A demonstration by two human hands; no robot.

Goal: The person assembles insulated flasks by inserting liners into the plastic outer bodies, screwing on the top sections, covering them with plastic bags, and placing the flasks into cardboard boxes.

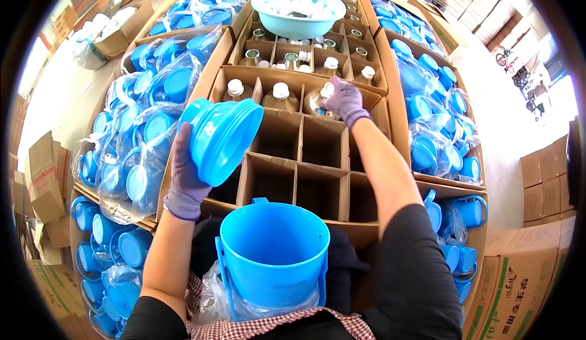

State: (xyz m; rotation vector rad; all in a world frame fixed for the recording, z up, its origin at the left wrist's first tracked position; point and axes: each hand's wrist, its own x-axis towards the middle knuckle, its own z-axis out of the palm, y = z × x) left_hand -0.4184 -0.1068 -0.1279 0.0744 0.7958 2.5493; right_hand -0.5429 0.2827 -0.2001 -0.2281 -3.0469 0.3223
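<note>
My left hand [186,172], in a purple-grey glove, is wrapped round a small stack of blue plastic bowls [223,138], tilted with the wide rims to the right. My gloved right hand [345,101] is closed at the top of a clear bottle [317,103] in a divided cardboard box [372,105]; the fingers partly hide its cap. In the same row stand two more bottles with white caps, one of them the middle bottle [281,97]. An open blue bucket [274,248] sits upright at my lap, its handle hanging down.
Boxes of bagged blue lidded buckets flank me on the left [155,126] and right [424,105]. A light-blue basin [299,25] with white pieces rests on the farther box of bottles. Stacked cartons [519,279] stand at the right.
</note>
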